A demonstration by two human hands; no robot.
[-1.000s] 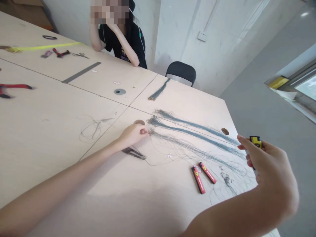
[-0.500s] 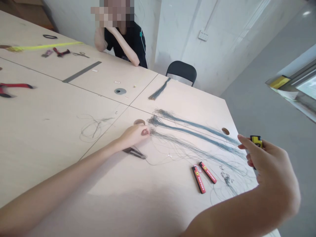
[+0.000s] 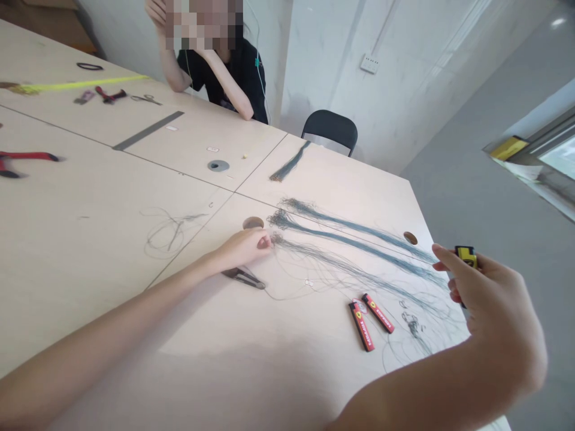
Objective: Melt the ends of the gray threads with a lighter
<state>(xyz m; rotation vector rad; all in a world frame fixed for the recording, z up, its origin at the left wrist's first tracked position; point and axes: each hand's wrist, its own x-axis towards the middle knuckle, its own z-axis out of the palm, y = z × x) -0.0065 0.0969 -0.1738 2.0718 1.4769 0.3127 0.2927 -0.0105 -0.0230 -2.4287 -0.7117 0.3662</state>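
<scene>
My left hand rests closed on the tabletop, its fingertips next to the knotted end of a long grey-green fibre bundle. Two more such bundles lie parallel beyond it, and a short one lies farther off. A black metal clip sits just below my left wrist. My right hand is raised above the table's right edge, shut on a small yellow-and-black tape measure, which it partly hides. Below it lie two red-and-black key straps among loose strands.
A seated co-worker in a black top is across the table, beside a black chair. Red-handled pliers, scissors, a metal ruler and a grey washer lie to the left. The table's right edge drops to a grey floor.
The co-worker has raised one hand beside their head. My own hands have stayed almost still.
</scene>
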